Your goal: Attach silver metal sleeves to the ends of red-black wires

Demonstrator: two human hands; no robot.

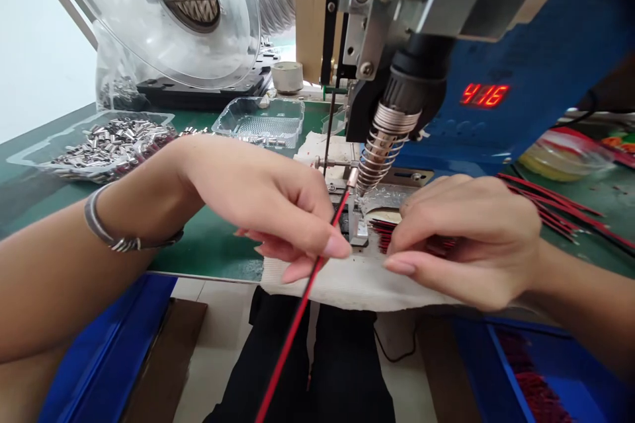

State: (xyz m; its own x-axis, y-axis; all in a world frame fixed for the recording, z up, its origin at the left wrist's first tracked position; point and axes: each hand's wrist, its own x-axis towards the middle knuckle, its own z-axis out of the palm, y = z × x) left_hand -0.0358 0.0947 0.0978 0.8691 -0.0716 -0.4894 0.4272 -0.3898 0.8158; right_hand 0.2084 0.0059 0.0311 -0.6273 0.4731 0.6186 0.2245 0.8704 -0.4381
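My left hand (268, 205) pinches a red-and-black wire (297, 317) between thumb and fingers. The wire's tip with a small metal sleeve (352, 178) sits under the coiled nozzle (384, 145) of a hot-air tool on the blue machine (546, 59). A silver bracelet (106, 231) is on my left wrist. My right hand (461, 238) rests curled on a white cloth pad (357, 284), its fingers closed over a bundle of red wires (384, 230) beside the small metal fixture (358, 228).
A clear tray of several metal sleeves (109, 145) lies at the left, an empty clear tray (260, 120) behind it. A clear reel (169, 13) stands at the back. More red wires (555, 208) lie at the right. The machine's display (483, 94) reads 416. A blue bin (540, 370) sits below.
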